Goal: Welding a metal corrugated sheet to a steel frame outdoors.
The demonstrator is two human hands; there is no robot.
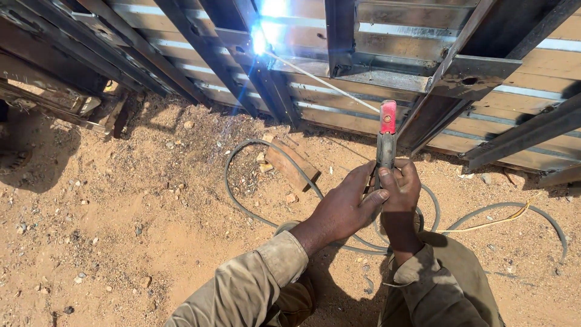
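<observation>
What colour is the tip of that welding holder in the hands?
Red, atop a dark grey electrode holder; it shows plainly in the head view.

A single head-worn camera looks down and forward from close above the person's forearms. It faces a metal frame structure (387,54) that fills the top of the view beyond the grip of both hands, with sandy ground (121,230) spread below and to the left. No second view shares the scene.

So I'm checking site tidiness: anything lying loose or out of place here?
Yes: a short reddish wooden block lies across the looped dark cable on the sandy ground, just left of both hands.
</observation>
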